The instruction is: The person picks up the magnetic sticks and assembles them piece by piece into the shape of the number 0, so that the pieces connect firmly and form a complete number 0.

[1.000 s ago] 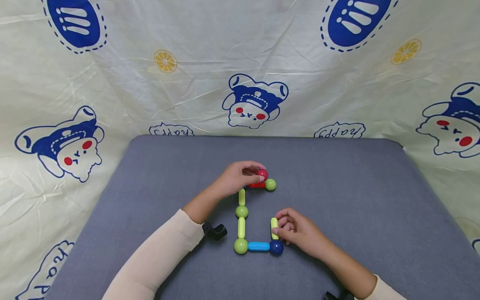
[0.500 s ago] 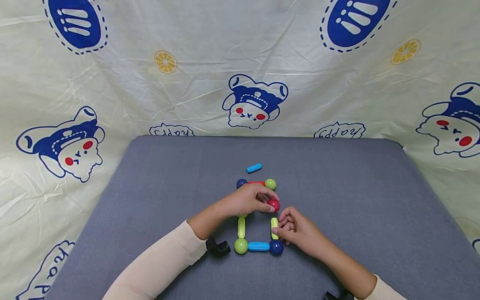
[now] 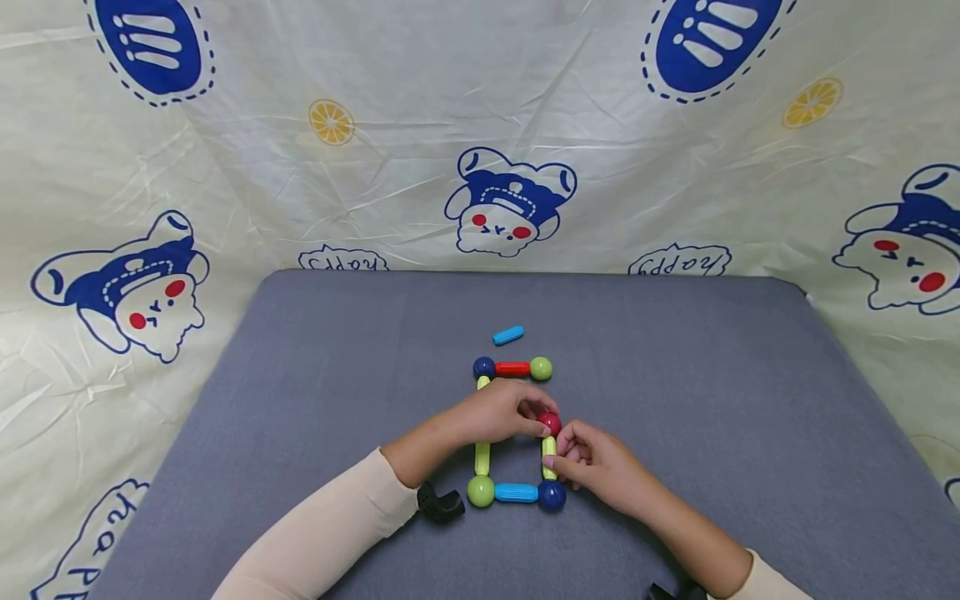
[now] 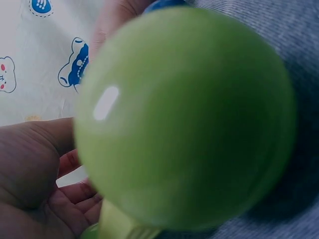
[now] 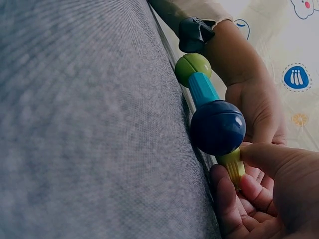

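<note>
My left hand (image 3: 504, 411) pinches a red ball (image 3: 551, 422) at the far end of a yellow-green stick (image 3: 550, 450). Ball and stick look to be touching. With thumb and fingers, my right hand (image 3: 597, 460) holds that stick, whose near end meets a dark blue ball (image 3: 552, 496). A light blue stick (image 3: 516, 492) links this ball to a green ball (image 3: 481, 491). Another yellow-green stick (image 3: 482, 460) runs away from there, partly beneath my left hand. Large in the left wrist view, a green ball (image 4: 189, 119) covers the fingertips and the red ball.
Beyond the hands, a dark blue ball (image 3: 483, 367), a red stick (image 3: 513, 368) and a green ball (image 3: 541, 368) form the far row. A loose blue stick (image 3: 508, 335) lies behind it on the grey table (image 3: 712, 375). Patterned cloth (image 3: 397, 192) hangs at the back.
My left hand has brought the red ball from the far row toward me, down to the stick's end, uncovering the loose blue stick. The right hand has stayed in place.
</note>
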Tool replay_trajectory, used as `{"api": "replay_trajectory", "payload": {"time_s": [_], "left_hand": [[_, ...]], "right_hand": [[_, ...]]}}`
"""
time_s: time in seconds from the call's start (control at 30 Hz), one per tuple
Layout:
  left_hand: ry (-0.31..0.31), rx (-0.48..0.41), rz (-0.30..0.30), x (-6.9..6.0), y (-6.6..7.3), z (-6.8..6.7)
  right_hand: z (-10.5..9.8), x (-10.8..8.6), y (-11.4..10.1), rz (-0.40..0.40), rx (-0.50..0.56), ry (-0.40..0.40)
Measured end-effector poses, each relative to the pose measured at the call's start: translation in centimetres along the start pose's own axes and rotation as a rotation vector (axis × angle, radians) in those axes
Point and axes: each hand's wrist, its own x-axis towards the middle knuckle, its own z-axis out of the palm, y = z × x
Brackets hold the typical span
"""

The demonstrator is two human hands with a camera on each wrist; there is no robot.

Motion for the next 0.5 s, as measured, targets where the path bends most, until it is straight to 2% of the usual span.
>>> {"api": "replay_trajectory", "payload": {"time_s": [0.27, 0.5], "left_hand": [[-0.002, 0.037, 0.001, -0.04, 0.18, 0.08], [-0.009, 0.043, -0.011, -0.11, 0.22, 0.1]], "right_hand": [[0.08, -0.07, -0.17, -0.031, -0.102, 0.037], [0.12, -0.08, -0.17, -0.019, -0.111, 0.037]]}}
